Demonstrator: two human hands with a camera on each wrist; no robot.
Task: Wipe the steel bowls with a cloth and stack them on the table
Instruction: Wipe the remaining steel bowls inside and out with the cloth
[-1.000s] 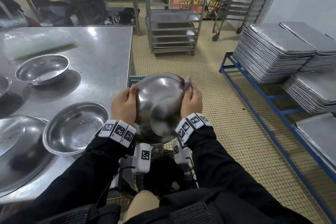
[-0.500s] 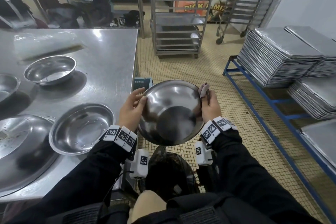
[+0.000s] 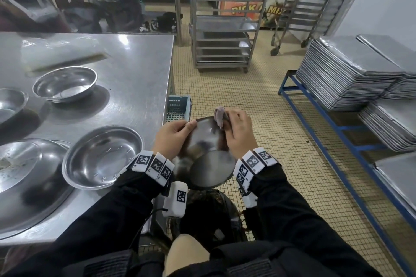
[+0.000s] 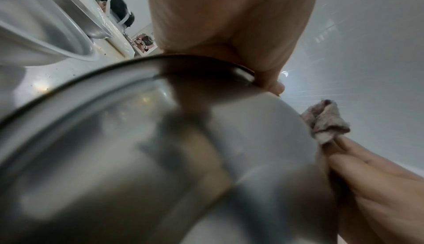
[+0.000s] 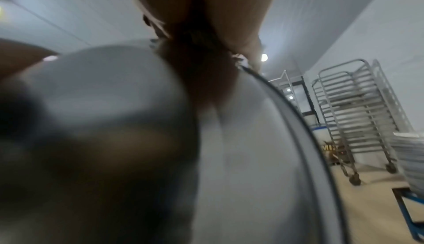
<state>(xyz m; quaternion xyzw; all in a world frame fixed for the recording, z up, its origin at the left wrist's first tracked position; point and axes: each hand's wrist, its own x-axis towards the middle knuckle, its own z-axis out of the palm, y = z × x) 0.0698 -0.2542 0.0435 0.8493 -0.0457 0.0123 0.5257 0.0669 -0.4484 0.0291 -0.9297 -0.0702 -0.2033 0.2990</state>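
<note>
I hold a steel bowl off the table's right edge, tipped so its outer bottom faces me. My left hand grips its left rim, thumb over the edge. At the far right rim my right hand pinches a small greyish-pink cloth against the bowl. In the left wrist view the bowl fills the frame, with the cloth at its right edge. The right wrist view shows the bowl blurred, under my palm. Other steel bowls rest on the table: one near, one farther.
The steel table lies to my left, with a large pan and another bowl at its left edge. A blue crate stands by the table corner. Tray stacks on a blue rack fill the right. Wheeled racks stand ahead.
The bowl has turned over: its inside faced me half a second ago, its outer bottom now. My right hand with the cloth moved up to the far rim.
</note>
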